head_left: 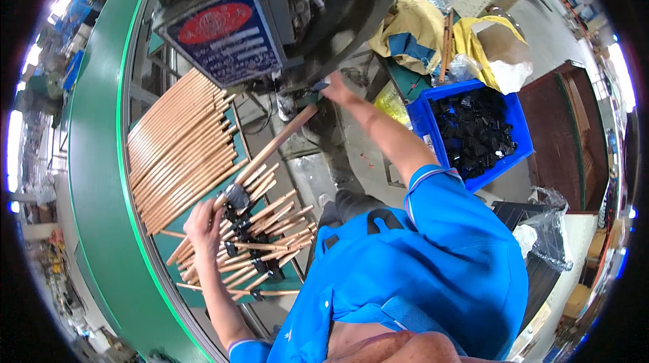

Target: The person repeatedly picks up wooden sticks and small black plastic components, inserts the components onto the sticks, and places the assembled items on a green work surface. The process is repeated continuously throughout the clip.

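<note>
Head view shows the right hand (336, 88) stretched far forward, fingers closed on the end of a long wooden stick (277, 143) that it holds up at the mouth of a dark machine (324, 18), the stick slanting back toward the near left, probably so its tip lines up with the machine. Its lower end reaches the left hand (203, 218), which is closed around a black-capped stick end (236, 195) above a loose pile of capped sticks (263, 248) on the tabletop (169, 248). Farther left, bare sticks (176, 147) lie side by side in a neat slanted row, within easy reach. On the right, a blue crate (517, 126) holds a heap of small black parts (473, 133); yellow bags (412, 28) sit beyond it.
</note>
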`<action>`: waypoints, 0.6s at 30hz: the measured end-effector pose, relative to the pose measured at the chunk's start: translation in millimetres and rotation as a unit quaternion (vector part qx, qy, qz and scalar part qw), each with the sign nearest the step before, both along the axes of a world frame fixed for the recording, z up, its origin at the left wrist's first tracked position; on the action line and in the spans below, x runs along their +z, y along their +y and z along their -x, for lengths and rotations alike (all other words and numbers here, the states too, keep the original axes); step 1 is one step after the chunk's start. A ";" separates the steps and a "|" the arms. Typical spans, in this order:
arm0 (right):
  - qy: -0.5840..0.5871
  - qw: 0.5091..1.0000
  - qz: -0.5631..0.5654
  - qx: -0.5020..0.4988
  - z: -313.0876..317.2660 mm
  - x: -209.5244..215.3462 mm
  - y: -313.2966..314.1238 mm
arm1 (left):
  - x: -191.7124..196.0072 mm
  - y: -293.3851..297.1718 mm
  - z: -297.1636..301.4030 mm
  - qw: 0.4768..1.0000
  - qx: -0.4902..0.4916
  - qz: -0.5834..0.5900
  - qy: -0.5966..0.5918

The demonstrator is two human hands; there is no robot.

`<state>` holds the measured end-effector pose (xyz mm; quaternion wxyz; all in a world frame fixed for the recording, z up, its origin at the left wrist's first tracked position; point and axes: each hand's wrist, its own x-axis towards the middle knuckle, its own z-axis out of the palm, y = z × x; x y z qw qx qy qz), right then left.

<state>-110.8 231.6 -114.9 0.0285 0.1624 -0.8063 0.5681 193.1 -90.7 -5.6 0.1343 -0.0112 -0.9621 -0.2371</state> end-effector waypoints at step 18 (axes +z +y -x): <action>-0.145 0.953 0.189 0.187 -34.9 30.4 -41.0 | -129.1 -54.2 -277.1 0.905 0.362 0.166 -0.151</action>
